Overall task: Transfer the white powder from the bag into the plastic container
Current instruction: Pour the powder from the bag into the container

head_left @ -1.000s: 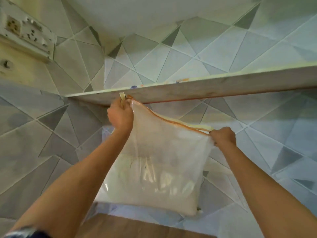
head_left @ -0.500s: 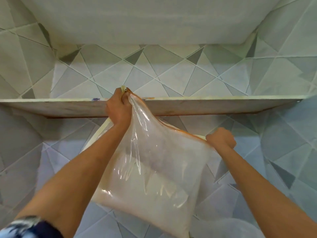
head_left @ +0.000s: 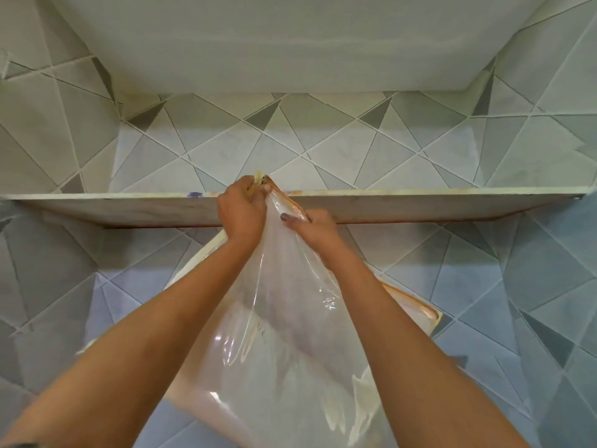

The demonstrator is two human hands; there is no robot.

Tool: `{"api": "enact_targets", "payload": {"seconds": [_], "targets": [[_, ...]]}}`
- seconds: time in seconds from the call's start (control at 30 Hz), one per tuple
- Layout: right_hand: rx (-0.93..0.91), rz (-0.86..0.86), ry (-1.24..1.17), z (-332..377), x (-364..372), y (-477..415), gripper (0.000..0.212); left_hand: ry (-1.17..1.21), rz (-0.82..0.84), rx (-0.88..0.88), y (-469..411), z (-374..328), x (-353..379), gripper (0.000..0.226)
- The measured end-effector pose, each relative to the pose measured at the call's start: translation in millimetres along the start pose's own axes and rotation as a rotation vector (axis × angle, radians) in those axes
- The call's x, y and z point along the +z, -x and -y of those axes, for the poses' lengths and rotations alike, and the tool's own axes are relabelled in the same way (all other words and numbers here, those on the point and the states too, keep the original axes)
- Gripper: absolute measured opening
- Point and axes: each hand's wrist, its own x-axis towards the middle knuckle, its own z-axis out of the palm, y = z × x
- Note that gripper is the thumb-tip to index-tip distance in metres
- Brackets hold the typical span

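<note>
- A person holds a clear plastic bag (head_left: pixel 284 334) up in front of a tiled wall (head_left: pixel 323 147), both bare arms stretched forward and upward.
- The bag hangs in the middle of the view, from its gathered top near the centre down toward 6 o'clock, between the two forearms.
- The left hand (head_left: pixel 240 211) is closed tight around the bunched top corner of the bag, just in front of the edge of a wall shelf (head_left: pixel 129 208).
- The right hand (head_left: pixel 311 226), at about 3 o'clock of the left and nearly touching it, pinches the bag's orange-edged rim with its fingers (head_left: pixel 289 219) closed on the film.
- White powder (head_left: pixel 226 405) appears to sit low in the bag, toward 6 to 7 o'clock, though glare makes its level hard to read.
- The plastic container is not in view.
- The film looks thin, soft and slippery; it creases and catches the light.
- The load likely pulls the bag heavy at the bottom and slack at the top.
- The rim or a gathered corner seems the surest hold; a hand under the sagging base would steady it for pouring.
- A loose mouth could let powder puff or spill.
</note>
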Motion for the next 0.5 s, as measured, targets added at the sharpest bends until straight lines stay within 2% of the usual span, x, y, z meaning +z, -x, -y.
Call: {"api": "enact_targets", "payload": {"seconds": [0.1, 0.17, 0.23, 0.33, 0.4, 0.47, 0.5], "targets": [[0.004, -0.154, 0.105, -1, 16, 0, 0.043, 0.066, 0.05, -0.101, -1, 9, -6, 0.023], [0.022, -0.22, 0.18, 6, 27, 4, 0.028, 0.107, 0.105, -0.163, -4, 10, -17, 0.015], [-0.001, -0.274, 0.229, 16, 38, 8, 0.02, 0.108, 0.161, -0.153, -12, 13, -38, 0.014], [0.027, -0.368, 0.173, 22, 49, 8, 0.026, 0.006, 0.202, -0.084, -29, 21, -92, 0.009], [0.078, -0.437, 0.119, 22, 49, 6, 0.028, -0.186, 0.282, -0.077, -26, 32, -132, 0.011], [0.117, -0.478, 0.103, 22, 47, 3, 0.03, -0.358, 0.417, -0.205, -5, 52, -160, 0.022], [0.128, -0.485, 0.101, 22, 47, 1, 0.031, -0.347, 0.48, -0.309, 11, 63, -169, 0.03]]}}
